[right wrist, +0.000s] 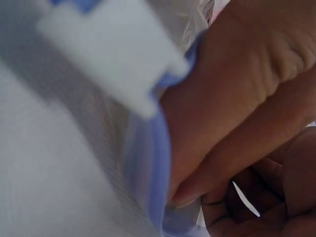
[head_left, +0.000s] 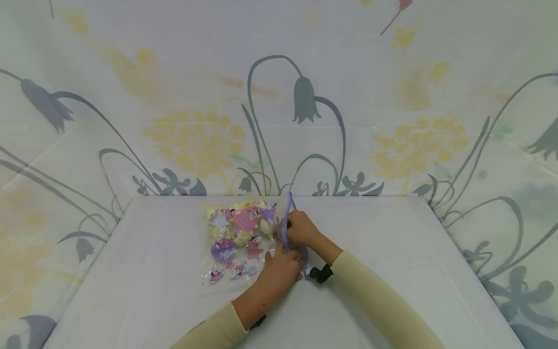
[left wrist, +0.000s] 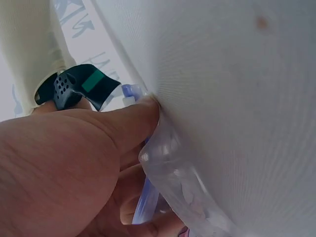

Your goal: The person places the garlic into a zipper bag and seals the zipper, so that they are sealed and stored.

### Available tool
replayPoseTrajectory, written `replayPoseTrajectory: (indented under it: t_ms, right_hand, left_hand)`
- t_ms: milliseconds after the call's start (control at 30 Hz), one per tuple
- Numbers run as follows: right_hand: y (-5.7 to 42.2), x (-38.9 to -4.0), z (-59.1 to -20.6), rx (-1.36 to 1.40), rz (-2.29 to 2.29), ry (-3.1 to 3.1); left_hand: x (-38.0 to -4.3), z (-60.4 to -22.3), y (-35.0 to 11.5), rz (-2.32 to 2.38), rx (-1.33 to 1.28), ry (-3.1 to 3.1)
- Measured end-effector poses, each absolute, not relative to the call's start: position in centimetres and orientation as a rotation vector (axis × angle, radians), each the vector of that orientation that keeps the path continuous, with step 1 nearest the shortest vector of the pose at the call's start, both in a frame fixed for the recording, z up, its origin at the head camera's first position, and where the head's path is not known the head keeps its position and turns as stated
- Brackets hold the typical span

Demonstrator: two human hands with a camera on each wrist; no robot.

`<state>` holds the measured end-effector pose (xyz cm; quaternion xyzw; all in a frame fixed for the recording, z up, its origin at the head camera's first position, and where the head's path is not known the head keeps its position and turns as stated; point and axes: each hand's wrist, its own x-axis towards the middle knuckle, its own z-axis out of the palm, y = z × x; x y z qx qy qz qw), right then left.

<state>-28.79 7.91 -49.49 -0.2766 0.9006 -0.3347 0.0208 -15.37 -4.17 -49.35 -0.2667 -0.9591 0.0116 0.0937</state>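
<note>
A clear plastic zip bag (head_left: 224, 271) printed with pink and purple cartoon figures lies on the table, its mouth facing right. Pale yellow pieces (head_left: 244, 237) fill its far part. A purple zip strip (head_left: 286, 225) edges the gaping mouth; its white slider (right wrist: 116, 52) looms blurred in the right wrist view. My left hand (head_left: 281, 271) pinches the near side of the mouth, clear plastic (left wrist: 168, 158) between thumb and fingers. Past the strip, the fingers of my right hand (head_left: 302, 229) reach into the mouth. Bag and strip hide its fingertips, so whether they grip anything is unclear.
The bag rests on a white-covered table (head_left: 152, 271). A flower-printed cloth (head_left: 279, 145) rises behind the table's far edge and along both sides. Dark wrist camera mounts (head_left: 321, 274) sit at the cuffs of the cream sleeves.
</note>
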Motion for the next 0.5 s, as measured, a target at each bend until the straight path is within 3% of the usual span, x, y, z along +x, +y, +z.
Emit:
replayPoseTrajectory:
  t_ms: [500]
  right_hand:
    - [9.9,-28.5,-50.2,-0.869,-1.202,2.432]
  left_hand:
    - [-15.2,-49.1,-4.2,-0.038,-0.819,-2.891]
